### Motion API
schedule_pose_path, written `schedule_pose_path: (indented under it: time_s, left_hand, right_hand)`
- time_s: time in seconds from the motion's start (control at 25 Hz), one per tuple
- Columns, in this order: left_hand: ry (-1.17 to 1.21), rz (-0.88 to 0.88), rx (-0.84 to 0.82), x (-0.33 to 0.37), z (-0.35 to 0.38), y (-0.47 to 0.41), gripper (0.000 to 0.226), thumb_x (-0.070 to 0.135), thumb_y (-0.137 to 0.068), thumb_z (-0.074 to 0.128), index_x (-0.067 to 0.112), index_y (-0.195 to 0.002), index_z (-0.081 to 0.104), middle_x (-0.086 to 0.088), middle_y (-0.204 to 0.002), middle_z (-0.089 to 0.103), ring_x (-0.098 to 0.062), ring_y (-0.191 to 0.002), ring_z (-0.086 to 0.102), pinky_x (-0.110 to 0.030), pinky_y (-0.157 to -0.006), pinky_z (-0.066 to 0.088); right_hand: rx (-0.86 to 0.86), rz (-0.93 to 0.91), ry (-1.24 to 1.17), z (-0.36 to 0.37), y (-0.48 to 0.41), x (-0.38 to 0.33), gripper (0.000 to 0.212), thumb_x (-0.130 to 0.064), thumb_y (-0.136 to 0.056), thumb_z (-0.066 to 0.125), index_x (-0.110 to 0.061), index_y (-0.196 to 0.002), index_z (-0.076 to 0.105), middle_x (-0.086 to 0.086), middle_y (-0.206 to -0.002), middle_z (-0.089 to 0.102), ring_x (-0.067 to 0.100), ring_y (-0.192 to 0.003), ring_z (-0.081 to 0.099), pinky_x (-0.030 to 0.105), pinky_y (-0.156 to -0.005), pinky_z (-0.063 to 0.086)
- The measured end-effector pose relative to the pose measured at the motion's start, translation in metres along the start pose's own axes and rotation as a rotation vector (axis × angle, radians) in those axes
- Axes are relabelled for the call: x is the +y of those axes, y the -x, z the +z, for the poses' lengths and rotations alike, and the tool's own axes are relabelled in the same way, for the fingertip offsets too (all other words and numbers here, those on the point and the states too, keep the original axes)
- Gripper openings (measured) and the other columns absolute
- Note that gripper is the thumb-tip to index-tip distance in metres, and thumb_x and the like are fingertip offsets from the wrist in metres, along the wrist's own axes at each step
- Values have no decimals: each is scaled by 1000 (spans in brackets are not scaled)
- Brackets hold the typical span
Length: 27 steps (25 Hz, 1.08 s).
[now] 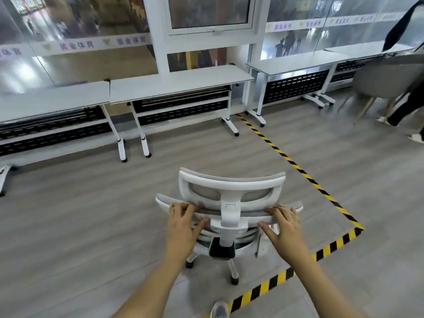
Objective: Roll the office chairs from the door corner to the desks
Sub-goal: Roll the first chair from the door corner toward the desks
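Out on the open floor, well short of the desks (181,84), the office chair (229,203) had my left hand (182,223) and right hand (283,226) draped loosely over its backrest top, looked light on casters but probably swivel-happy, so hold both sides.

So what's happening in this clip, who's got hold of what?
A person has both hands on the top edge of a white office chair's backrest, the left hand to the left of the headrest post and the right hand to the right of it. The chair faces a row of white desks along the glass wall, with open floor between it and them. It stands beside yellow-and-black floor tape. At the far right, another person walks past a grey chair.
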State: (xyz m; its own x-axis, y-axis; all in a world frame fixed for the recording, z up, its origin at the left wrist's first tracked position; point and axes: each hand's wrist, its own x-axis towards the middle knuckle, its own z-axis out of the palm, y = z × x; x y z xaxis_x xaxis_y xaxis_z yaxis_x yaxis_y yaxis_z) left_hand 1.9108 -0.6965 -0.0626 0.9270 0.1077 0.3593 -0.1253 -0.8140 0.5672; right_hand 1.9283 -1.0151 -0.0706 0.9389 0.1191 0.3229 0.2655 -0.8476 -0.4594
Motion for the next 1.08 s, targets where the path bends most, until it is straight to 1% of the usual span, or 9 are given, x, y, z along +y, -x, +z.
schedule_pose_path:
  time_s: [0.08, 0.2, 0.36, 0.52, 0.68, 0.76, 0.88, 1.0, 1.08]
  left_hand:
    - [-6, -13, -8, -3, 26, -61, 35, 54, -86, 67, 25, -105, 61, 1, -110, 49, -26, -111, 44, -44, -101, 42]
    - [-7, -29, -40, -4, 62, -158, 35, 55, -84, 67, 27, -105, 61, 3, -110, 48, -26, -113, 44, -43, -96, 46]
    - [4, -20, -69, -6, 106, -277, 35, 53, -85, 67, 27, -108, 61, 4, -108, 46, -19, -110, 42, -38, -95, 46]
    - [-20, -15, -69, -11, 160, -404, 36, 52, -86, 66, 27, -112, 62, 2, -112, 48, -19, -112, 42, -37, -98, 44]
    - [-100, -38, -87, -13, 216, -527, 37, 52, -89, 63, 28, -116, 57, 0, -117, 50, -22, -114, 44, -43, -103, 44]
    - [-113, -48, -128, -15, 240, -586, 35, 47, -90, 62, 29, -119, 54, 0, -120, 49, -24, -116, 43, -45, -103, 43]
    - [-94, -42, -214, -20, 269, -665, 37, 35, -91, 61, 32, -126, 47, 1, -126, 44, -23, -118, 43, -45, -104, 43]
    - [-53, -32, -248, -20, 298, -735, 38, 34, -93, 58, 35, -129, 45, 2, -130, 41, -23, -120, 41, -41, -107, 40]
    - [-59, -37, -246, -23, 317, -780, 37, 33, -92, 58, 32, -128, 46, 0, -129, 42, -25, -119, 41, -42, -107, 40]
  right_hand:
    - [5, 22, 10, 7, -62, 17, 41, -55, -92, 60, -26, -120, 63, -6, -124, 59, 19, -131, 46, 42, -121, 21]
    - [-17, 52, 3, 22, -161, 47, 38, -50, -89, 67, -25, -118, 64, -4, -122, 61, 22, -129, 48, 46, -119, 27]
    - [-64, 88, -41, 43, -278, 88, 38, -49, -90, 67, -26, -120, 61, -4, -126, 57, 23, -131, 43, 51, -120, 24]
    - [7, 59, -75, 68, -402, 136, 38, -48, -91, 67, -25, -121, 61, -3, -126, 57, 21, -132, 41, 53, -120, 23]
    - [22, 45, -83, 90, -528, 183, 38, -49, -91, 65, -24, -119, 62, -2, -124, 58, 23, -130, 45, 52, -121, 22]
    - [8, 32, -61, 100, -589, 204, 39, -52, -92, 61, -23, -118, 62, -2, -123, 57, 23, -128, 46, 51, -121, 22]
    - [-42, 63, -23, 110, -672, 232, 37, -48, -92, 63, -21, -118, 61, 0, -123, 57, 26, -126, 47, 50, -120, 23]
    - [-68, 82, 9, 119, -748, 259, 38, -47, -92, 63, -22, -120, 60, 1, -127, 57, 26, -128, 46, 50, -121, 23]
    - [-84, 98, 4, 127, -794, 274, 38, -47, -92, 63, -22, -120, 60, 1, -127, 57, 26, -128, 47, 50, -120, 23]
